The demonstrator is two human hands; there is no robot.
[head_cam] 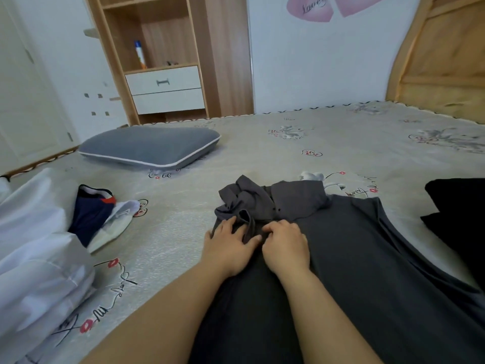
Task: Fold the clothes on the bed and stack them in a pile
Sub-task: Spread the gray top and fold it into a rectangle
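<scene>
A dark grey garment (354, 253) lies spread over the bed (288, 143) in front of me, its far end bunched and crumpled (252, 198). My left hand (228, 245) lies on the garment's left edge with fingers spread, a fold of cloth between them. Right beside it, my right hand (286, 243) has its fingers curled into the grey cloth, gripping it. A white garment (34, 245) is heaped at the left. Navy, red and white clothing (97, 214) lies beside it. A black garment (459, 214) sits at the right edge.
A grey pillow (149, 147) lies at the far left of the bed. Something small and white (315, 177) peeks out behind the grey garment. A wooden shelf unit with drawers (165, 88) stands past the bed, and a wooden headboard (441, 61) rises at the right.
</scene>
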